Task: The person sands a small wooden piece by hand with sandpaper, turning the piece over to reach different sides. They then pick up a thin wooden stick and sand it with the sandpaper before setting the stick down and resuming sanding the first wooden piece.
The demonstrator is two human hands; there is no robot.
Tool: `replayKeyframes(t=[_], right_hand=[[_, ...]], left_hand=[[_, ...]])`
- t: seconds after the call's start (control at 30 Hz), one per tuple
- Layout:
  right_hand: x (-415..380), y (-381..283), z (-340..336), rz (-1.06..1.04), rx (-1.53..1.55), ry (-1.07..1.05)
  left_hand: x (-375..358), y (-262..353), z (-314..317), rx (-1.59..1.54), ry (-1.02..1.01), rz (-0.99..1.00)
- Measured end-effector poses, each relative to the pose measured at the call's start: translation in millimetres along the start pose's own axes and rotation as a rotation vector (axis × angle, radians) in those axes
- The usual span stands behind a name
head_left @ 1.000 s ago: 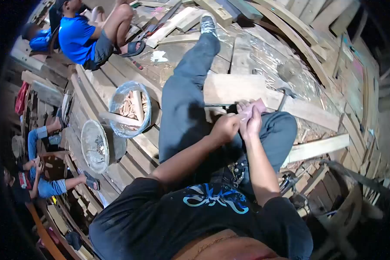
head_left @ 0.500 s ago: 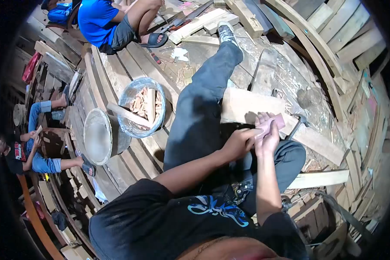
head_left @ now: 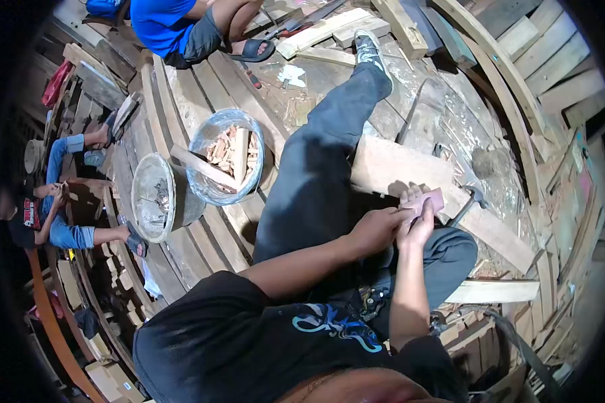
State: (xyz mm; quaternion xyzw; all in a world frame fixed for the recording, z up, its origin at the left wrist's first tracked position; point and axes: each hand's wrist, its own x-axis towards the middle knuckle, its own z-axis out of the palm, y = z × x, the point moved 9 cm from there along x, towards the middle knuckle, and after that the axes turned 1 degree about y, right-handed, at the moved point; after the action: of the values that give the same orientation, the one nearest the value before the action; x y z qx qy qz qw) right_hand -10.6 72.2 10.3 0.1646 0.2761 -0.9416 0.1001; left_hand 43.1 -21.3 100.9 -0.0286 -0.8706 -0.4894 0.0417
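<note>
A small, flat pink piece, thin like a folded sheet, lies across my right hand. That palm faces up, and its thumb presses the piece against the fingers. My left hand comes in from the left with bent fingers, their tips closed on the near end of the piece. Both hands are held together above my bent right leg. Just beyond them a wide pale board lies on the floor. A hammer rests on the wood to the right of my right hand.
To the left stand a bucket of wood offcuts and a second bucket. A person in blue squats at the top; another person sits far left. Stacked planks line the right side.
The view has shifted slightly. My left hand has moved a little closer over the pink piece, which stays in my right hand. The person at far left has brought their hands together.
</note>
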Motion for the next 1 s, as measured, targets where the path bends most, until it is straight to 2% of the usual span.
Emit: replayKeyframes(t=[0.07, 0.1, 0.2, 0.3, 0.43, 0.57, 0.6, 0.7, 0.73, 0.83, 1.0], right_hand=[[3, 2, -8, 0.003, 0.053, 0.004], [2, 5, -8, 0.008, -0.04, 0.031], [0, 9, -5, 0.04, -0.083, 0.013], [5, 6, -15, 0.021, 0.065, 0.066], [0, 13, -10, 0.038, -0.1, -0.069], [5, 8, -14, 0.008, 0.063, 0.015], [4, 6, -14, -0.006, 0.02, 0.049], [-2, 9, -3, 0.005, -0.059, -0.057], [-3, 10, -4, 0.014, -0.05, -0.033], [2, 6, -7, -0.008, 0.014, 0.018], [-1, 11, -6, 0.006, -0.032, -0.056]], left_hand=[[-1, -5, 3, -0.003, -0.024, -0.028], [1, -8, 5, -0.003, -0.038, -0.04], [7, -2, -2, -0.052, 0.059, 0.051], [0, -5, 7, 0.039, -0.074, -0.034], [8, 6, -7, -0.002, 0.092, 0.073], [0, 1, 3, 0.021, 0.019, 0.056], [-1, 0, 5, 0.028, -0.011, 0.037], [5, 0, -2, 0.06, 0.065, 0.08], [5, 8, -8, 0.03, 0.125, 0.105], [-4, 8, 0, 0.067, 0.004, 0.078], [1, 5, -1, 0.035, 0.08, 0.104]])
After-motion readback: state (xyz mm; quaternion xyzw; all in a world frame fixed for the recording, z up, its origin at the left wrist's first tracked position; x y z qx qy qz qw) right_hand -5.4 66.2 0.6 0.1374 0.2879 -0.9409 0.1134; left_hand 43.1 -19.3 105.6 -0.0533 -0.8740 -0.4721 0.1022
